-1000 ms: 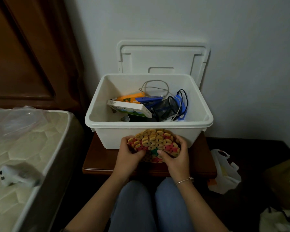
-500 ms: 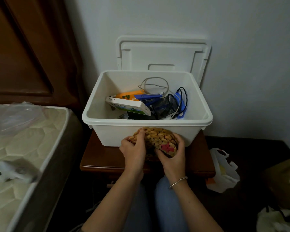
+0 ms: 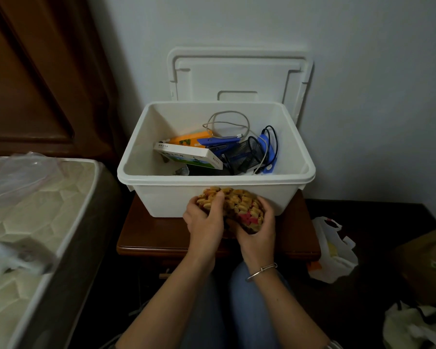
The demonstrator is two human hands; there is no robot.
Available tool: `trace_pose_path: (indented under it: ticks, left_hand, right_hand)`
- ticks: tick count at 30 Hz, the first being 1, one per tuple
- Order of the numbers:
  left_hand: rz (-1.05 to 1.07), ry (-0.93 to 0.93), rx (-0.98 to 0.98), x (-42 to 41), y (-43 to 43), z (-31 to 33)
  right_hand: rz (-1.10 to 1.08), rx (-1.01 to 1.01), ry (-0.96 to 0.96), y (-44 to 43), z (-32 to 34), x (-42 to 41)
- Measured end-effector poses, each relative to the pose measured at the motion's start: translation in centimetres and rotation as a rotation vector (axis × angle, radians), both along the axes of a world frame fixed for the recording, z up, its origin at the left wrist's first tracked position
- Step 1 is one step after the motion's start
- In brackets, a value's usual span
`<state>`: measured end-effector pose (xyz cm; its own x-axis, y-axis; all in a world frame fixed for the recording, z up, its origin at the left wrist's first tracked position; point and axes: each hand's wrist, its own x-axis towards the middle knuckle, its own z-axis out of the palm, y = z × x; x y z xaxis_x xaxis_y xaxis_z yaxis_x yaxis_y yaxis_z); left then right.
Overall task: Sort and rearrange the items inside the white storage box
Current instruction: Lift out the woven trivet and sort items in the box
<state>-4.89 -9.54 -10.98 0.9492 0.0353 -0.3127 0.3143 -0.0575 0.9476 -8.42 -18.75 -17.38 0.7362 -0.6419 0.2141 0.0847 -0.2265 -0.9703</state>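
Two hands clasp a bunched woven mat (image 3: 237,201) of yellow, orange and pink pieces: the left hand (image 3: 204,222) curls round its left side, the right hand (image 3: 258,235) round its lower right. It is held outside the white storage box (image 3: 161,200), just in front of the near wall, above the brown tabletop (image 3: 156,235). Inside the box lie a white carton (image 3: 186,154), a black mesh cup (image 3: 244,153) and a grey cable (image 3: 227,122).

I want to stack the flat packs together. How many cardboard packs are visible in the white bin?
2. A white pack lies tilted in the white bin; an orange pack sits just behind it. Others may be hidden underneath.
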Motion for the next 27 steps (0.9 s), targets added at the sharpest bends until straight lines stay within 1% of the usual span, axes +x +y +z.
trace_pose_path:
  ticks: [3,6,10,12,15,19,21,23,27]
  left_hand:
    - [-0.005,0.018,-0.023,0.1,0.5,-0.4]
    - [0.007,-0.017,-0.028,0.2,1.5,-0.9]
    - [-0.128,-0.074,-0.024,-0.3,2.9,-1.9]
    - [-0.199,-0.108,-0.029,-0.4,3.6,-2.4]
    - [-0.242,-0.169,0.005,-0.3,4.1,-2.8]
    - [-0.273,-0.255,0.14,-0.3,4.7,-3.4]
    - [-0.279,-0.275,0.158,-0.2,5.2,-3.7]
    - [-0.285,-0.261,0.133,0.1,5.9,-3.7]
    - [-0.335,-0.157,-0.032,0.6,6.4,-3.2]
  right_hand:
    - [-0.023,-0.011,-0.02,-0.1,0.0,0.0]
    - [-0.033,0.01,-0.011,-0.3,0.1,0.0]
    - [-0.005,0.053,0.06,-0.5,0.0,0.1]
    - [0.035,0.077,0.067,-0.9,-0.2,0.0]
    - [0.117,0.109,0.064,-1.3,-0.1,-0.3]
    - [0.234,0.0,0.082,-1.7,0.5,-0.9]
    - [0.289,-0.048,0.089,-2.0,1.1,-1.2]
    - [0.327,-0.085,0.1,-2.4,1.6,-1.3]
    - [0.354,-0.061,0.101,-2.8,2.1,-1.2]
